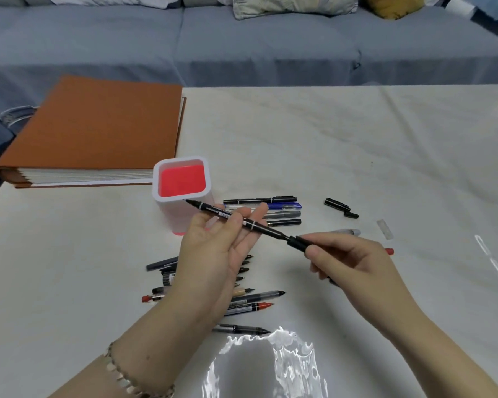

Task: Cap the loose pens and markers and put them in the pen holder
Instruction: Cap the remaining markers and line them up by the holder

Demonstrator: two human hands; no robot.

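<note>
My left hand [216, 254] grips the barrel of a black double-ended marker [213, 211] above the table, its left tip bare. At the marker's right end sits a black cap [298, 243], pinched by my right hand [354, 257]. The white pen holder [181, 182] with a red inside stands upright just left of the marker's tip; I see no pens in it. Several capped pens [276, 209] lie in a row behind my hands. Several uncapped pens [253, 300] lie under my left hand. A loose black cap [341, 207] lies to the right.
A thick orange binder [98, 130] lies at the table's back left, touching the holder's side. A clear cap [384, 228] and a red pen end [389, 251] lie right of my right hand. A grey sofa [242, 44] runs behind the white-covered table [357, 145].
</note>
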